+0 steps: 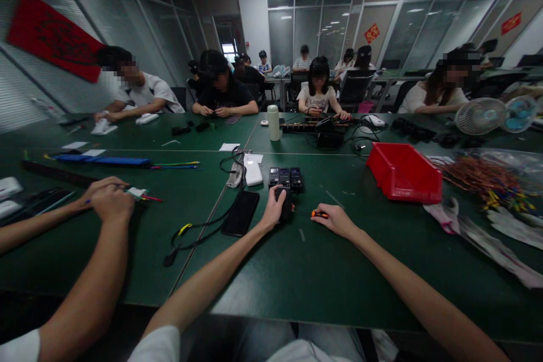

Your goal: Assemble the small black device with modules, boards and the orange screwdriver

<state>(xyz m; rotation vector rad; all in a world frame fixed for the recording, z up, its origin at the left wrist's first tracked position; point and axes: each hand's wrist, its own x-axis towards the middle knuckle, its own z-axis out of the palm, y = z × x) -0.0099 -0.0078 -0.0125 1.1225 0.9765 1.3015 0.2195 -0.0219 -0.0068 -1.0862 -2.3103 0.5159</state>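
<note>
My left hand (275, 207) is closed around a small black boxy device (287, 207), held just above the green table. To its right, my right hand (336, 220) pinches a screwdriver (319, 214) with an orange and black handle. Its thin shaft is hard to see but points left toward the device. Just beyond my left hand stand three black modules (285, 176) with small labels, side by side. A black phone (241, 213) lies to the left of my left forearm.
A red bin (405, 172) sits at right, near gloves (487, 237) and copper wires (483, 181). Black cable (199, 240), a white power bank (253, 170) and a pale green bottle (274, 123) lie or stand ahead. A co-worker's hands (111, 198) work at left.
</note>
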